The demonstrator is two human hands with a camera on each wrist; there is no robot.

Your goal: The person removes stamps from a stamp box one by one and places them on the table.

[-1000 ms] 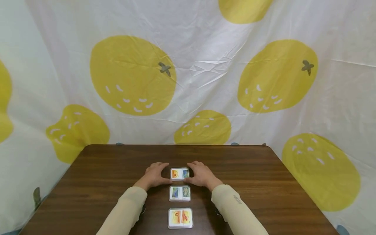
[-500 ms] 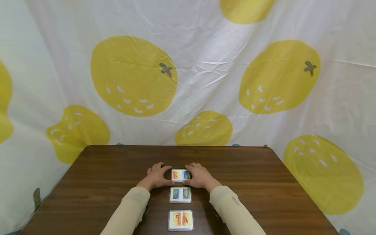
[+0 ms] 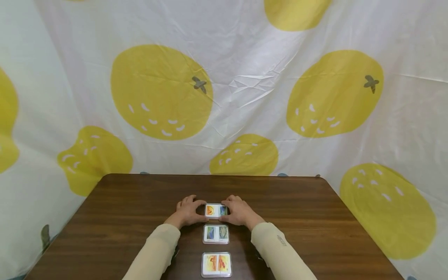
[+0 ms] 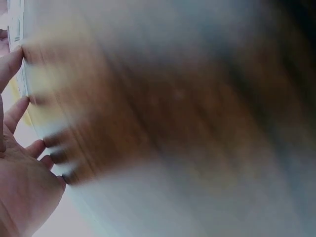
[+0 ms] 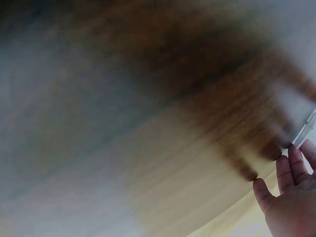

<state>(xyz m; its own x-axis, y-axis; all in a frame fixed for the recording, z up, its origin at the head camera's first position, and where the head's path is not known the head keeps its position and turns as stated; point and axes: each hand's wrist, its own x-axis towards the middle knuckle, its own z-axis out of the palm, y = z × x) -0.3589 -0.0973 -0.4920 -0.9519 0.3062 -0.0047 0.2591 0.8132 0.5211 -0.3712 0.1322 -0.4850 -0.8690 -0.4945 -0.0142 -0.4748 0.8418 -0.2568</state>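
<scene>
Three flat clear plastic cases, each showing two colourful picture cards, lie in a column on the brown table (image 3: 140, 210). At the farthest case (image 3: 214, 210), with an orange and a blue-green picture, my left hand (image 3: 189, 211) holds the left end between thumb and index finger. My right hand (image 3: 239, 211) holds the right end likewise, covering part of the blue-green picture. Fingertips of both hands rest on the tabletop in the wrist views, where only slivers of the case edge (image 4: 19, 27) show. Nearer lie the middle case (image 3: 216, 234) and the front case (image 3: 216, 265), both untouched.
Behind the table's far edge hangs a white cloth (image 3: 245, 97) printed with yellow fruit. Both forearms, in cream sleeves (image 3: 155, 247), reach forward on either side of the two nearer cases.
Both hands have closed in on the farthest case, their thumbs and index fingers now at its ends. The cases appear slightly lower as the head view shifts.
</scene>
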